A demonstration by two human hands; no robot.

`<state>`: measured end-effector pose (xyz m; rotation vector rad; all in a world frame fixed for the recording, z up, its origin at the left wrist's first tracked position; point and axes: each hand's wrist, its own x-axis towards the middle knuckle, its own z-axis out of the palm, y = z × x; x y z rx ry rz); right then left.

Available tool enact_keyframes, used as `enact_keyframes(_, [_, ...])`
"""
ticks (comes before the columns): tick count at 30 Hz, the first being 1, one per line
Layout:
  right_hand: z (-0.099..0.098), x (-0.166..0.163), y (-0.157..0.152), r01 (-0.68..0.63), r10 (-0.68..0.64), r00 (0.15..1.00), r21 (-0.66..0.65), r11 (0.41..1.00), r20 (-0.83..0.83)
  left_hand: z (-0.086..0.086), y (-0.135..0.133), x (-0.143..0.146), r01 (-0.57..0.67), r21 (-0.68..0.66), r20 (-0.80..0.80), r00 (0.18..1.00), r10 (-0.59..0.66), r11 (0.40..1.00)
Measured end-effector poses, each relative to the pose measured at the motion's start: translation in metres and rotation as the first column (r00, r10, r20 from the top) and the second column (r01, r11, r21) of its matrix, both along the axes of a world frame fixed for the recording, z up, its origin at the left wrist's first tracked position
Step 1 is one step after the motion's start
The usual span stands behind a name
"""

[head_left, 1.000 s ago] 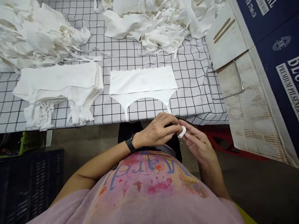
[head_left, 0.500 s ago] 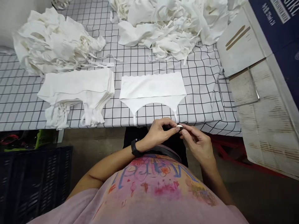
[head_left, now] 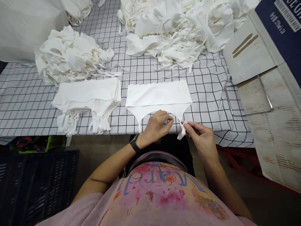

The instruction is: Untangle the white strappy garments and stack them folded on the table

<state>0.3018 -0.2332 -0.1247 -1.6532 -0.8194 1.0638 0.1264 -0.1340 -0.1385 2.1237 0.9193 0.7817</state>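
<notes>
A white strappy top (head_left: pixel 158 94) lies folded flat on the checked cloth, its two thin straps pointing toward me. My right hand (head_left: pixel 203 138) pinches the right-hand shoulder strap (head_left: pixel 182 133) between thumb and fingers at the table's front edge; the strap's end hangs in a small loop. Over the top's lower cut-out is my left hand (head_left: pixel 158 126), its fingers curled and thumb close to the fingertips, with nothing visible between them. The left-hand strap (head_left: pixel 139 126) runs down beside this hand. To the left rests a neat stack of similar folded white tops (head_left: pixel 88 94), straps gathered at the front.
Loose heaps of white garments lie at the back left (head_left: pixel 70 55) and back centre (head_left: pixel 169 28). A cardboard box (head_left: pixel 270 119) with a metal wire frame (head_left: pixel 270 105) against it borders the right side. Below left stands a dark plastic crate (head_left: pixel 37 185).
My hands were together at the strap's end; now the left has moved left and up, away from it. My right hand keeps the strap, whose end now shows as a loop. The view has shifted slightly.
</notes>
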Motion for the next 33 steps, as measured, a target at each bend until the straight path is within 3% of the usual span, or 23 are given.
enact_keyframes(2, [-0.002, 0.002, 0.012, 0.024, -0.025, 0.999, -0.035, 0.999, -0.03, -0.005, 0.022, 0.0, -0.046, 0.188, -0.13, 0.989, 0.071, 0.981])
enact_keyframes(4, [-0.004, 0.004, 0.025, 0.027, -0.029, 0.998, -0.04, 0.999, -0.047, -0.008, 0.04, 0.004, -0.028, 0.272, -0.258, 0.961, 0.101, 0.962])
enact_keyframes(8, [-0.007, 0.005, 0.051, 0.003, -0.007, 0.994, -0.031, 1.0, -0.109, -0.007, 0.063, 0.015, 0.09, 0.281, -0.471, 0.88, 0.056, 0.955])
enact_keyframes(12, [-0.005, 0.004, 0.068, -0.024, 0.017, 0.989, -0.045, 0.999, -0.146, -0.003, 0.072, 0.023, 0.15, 0.284, -0.574, 0.817, 0.043, 0.947])
enact_keyframes(19, [-0.008, -0.001, 0.083, -0.013, 0.009, 0.998, -0.086, 0.996, -0.055, -0.006, 0.08, 0.019, 0.216, 0.31, -0.581, 0.814, 0.005, 0.926])
enact_keyframes(25, [-0.013, -0.007, 0.092, -0.021, 0.033, 0.996, -0.141, 0.99, 0.08, -0.01, 0.085, 0.017, 0.184, 0.304, -0.518, 0.855, 0.0, 0.935])
enact_keyframes(33, [-0.01, -0.013, 0.104, 0.018, -0.009, 0.998, -0.138, 0.99, 0.064, -0.019, 0.089, 0.018, 0.143, 0.294, -0.421, 0.907, -0.006, 0.945])
